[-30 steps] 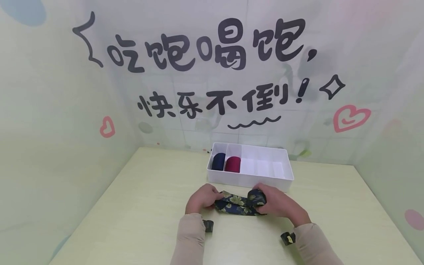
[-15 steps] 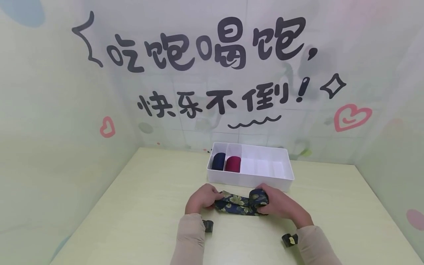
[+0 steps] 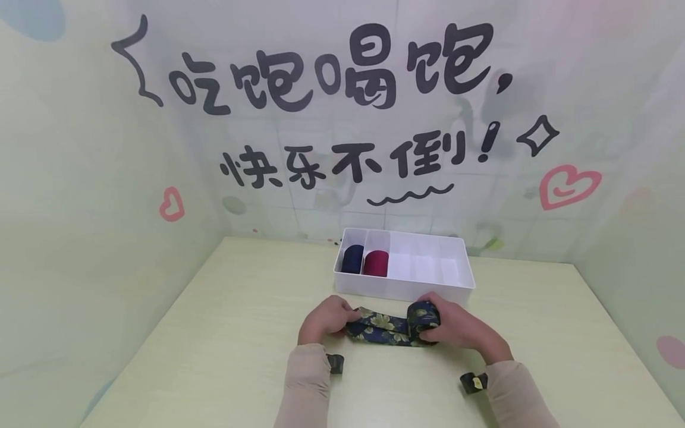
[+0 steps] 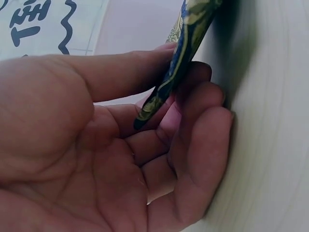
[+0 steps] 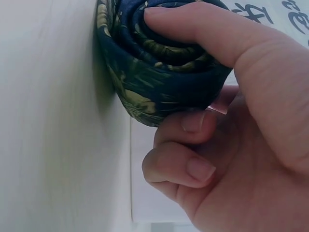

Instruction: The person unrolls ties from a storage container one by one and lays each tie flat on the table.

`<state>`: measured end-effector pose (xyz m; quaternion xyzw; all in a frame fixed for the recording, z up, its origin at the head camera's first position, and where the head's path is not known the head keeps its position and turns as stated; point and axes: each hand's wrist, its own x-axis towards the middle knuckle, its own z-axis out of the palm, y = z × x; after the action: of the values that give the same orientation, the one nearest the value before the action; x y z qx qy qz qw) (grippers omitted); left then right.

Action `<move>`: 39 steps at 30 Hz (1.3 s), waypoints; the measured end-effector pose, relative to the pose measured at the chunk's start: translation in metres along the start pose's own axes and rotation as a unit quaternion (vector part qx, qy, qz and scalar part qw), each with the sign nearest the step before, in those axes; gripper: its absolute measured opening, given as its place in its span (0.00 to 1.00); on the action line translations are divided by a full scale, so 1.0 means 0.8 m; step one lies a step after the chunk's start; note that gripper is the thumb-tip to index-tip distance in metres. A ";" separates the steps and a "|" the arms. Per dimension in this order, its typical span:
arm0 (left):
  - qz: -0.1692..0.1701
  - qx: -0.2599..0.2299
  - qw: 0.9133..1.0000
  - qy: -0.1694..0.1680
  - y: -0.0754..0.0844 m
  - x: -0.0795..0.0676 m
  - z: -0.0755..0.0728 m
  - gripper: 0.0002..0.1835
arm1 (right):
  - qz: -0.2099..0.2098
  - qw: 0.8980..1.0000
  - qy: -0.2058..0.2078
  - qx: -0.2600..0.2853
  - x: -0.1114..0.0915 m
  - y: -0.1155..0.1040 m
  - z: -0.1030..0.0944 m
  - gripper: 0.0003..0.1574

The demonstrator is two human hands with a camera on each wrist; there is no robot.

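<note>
A navy necktie [image 3: 381, 328] with a gold and green flower pattern lies across the table, partly rolled up. Its flat end is pinched by my left hand [image 3: 325, 319]; in the left wrist view, the thumb presses the tie's end [image 4: 181, 55] against curled fingers. At the other side my right hand [image 3: 461, 326] grips the coiled roll [image 3: 421, 318]. Close up in the right wrist view, the thumb lies over the spiral end of the roll [image 5: 159, 84] and other fingers curl beneath it. Part of the roll is hidden behind the right hand.
Behind the hands stands a white divided box [image 3: 404, 290]. A dark blue roll [image 3: 352, 260] and a red roll [image 3: 376, 264] sit in its two left compartments. Small dark devices [image 3: 473, 383] show beside the sleeves. Printed walls enclose the pale table [image 3: 241, 309].
My right hand has shifted slightly to the right with the roll, and a bit more of the flat tie shows between the hands. The left hand stays nearly still.
</note>
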<state>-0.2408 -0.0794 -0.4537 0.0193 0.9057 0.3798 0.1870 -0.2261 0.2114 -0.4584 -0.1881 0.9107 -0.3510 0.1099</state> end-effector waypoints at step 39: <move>0.019 -0.006 1.000 -0.008 -0.002 0.001 -0.002 0.11 | -0.003 0.999 -0.032 -0.019 -0.011 0.011 -0.030 0.36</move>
<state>-0.2423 -0.0816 -0.4537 0.0382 0.9016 0.3881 0.1874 -0.2279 0.2353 -0.4464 -0.2037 0.9127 -0.3276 0.1346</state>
